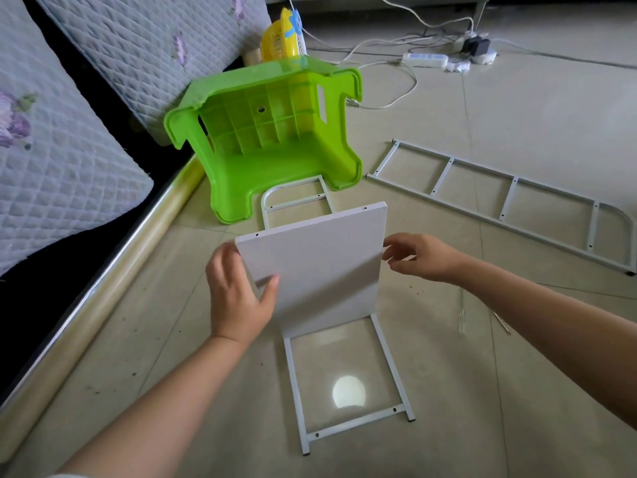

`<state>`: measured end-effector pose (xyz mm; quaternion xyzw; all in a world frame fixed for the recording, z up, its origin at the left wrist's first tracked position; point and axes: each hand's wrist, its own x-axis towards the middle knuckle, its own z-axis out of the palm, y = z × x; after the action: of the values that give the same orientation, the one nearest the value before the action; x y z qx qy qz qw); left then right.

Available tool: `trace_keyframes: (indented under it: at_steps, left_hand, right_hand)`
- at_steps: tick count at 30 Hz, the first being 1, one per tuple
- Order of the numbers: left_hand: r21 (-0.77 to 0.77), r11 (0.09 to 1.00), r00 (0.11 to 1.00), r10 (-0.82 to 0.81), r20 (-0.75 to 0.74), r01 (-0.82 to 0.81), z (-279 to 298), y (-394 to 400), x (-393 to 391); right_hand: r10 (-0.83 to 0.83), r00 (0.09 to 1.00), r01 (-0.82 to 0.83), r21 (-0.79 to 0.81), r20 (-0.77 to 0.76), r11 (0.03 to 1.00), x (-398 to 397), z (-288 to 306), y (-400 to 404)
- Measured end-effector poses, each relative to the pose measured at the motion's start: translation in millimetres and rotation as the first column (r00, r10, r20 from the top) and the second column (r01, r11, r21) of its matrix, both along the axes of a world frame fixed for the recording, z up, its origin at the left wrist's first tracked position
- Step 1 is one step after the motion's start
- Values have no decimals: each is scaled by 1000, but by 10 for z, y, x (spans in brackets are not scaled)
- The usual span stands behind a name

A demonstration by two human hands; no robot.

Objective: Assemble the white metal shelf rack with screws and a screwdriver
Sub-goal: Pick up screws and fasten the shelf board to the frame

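Note:
A white shelf board (320,267) stands on edge across a white metal side frame (348,426) that lies flat on the floor. My left hand (238,298) grips the board's left edge, thumb on its near face. My right hand (418,258) is at the board's right edge, fingertips touching or just off it, fingers loosely bent. The frame's rounded far end (272,198) shows behind the board. A second white ladder-like side frame (510,201) lies on the floor at the right. A thin screwdriver-like tool (499,320) lies right of the board.
A green plastic stool (269,139) lies tipped on its side just behind the board. A yellow basket (279,39) stands behind it. A quilted mattress (69,132) and bed rail fill the left. Power strips (425,59) and white cables lie at the back right.

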<state>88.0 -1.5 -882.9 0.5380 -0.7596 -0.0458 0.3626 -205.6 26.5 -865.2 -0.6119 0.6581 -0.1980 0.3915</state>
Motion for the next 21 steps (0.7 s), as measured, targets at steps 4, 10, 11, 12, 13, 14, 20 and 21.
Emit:
trace_keyframes:
  at_steps: [4, 10, 11, 12, 13, 14, 20, 21]
  left_hand:
    - [-428, 897, 990, -68, 123, 115, 456, -104, -187]
    - [-310, 865, 878, -254, 405, 393, 848, -133, -1026]
    - [-270, 873, 865, -272, 421, 406, 850, -115, -1225]
    - [-230, 879, 852, -292, 435, 419, 833, -96, -1423]
    - [-186, 883, 834, -312, 455, 432, 801, -71, -1619]
    - [-138, 888, 812, -327, 484, 439, 763, -44, -1807]
    - [156, 876, 671, -453, 586, 456, 281, 42, -2656]
    - [183, 878, 657, -456, 600, 443, 196, 45, -2748]
  right_hand:
    - [-42, 995, 40, -26, -95, 999, -230, -8, 4]
    - [-145, 965, 136, -56, -221, 989, -710, 49, 50]
    - [-160, 954, 151, -55, -253, 987, -807, 54, 74]
    - [-181, 942, 173, -54, -283, 983, -916, 57, 102]
    - [-206, 929, 200, -51, -309, 979, -1032, 52, 135]
    - [-229, 914, 229, -42, -333, 973, -1161, 40, 171]
    - [-255, 813, 327, 48, -523, 944, -1942, -196, 438]
    - [-247, 791, 335, 59, -559, 940, -2041, -252, 461]
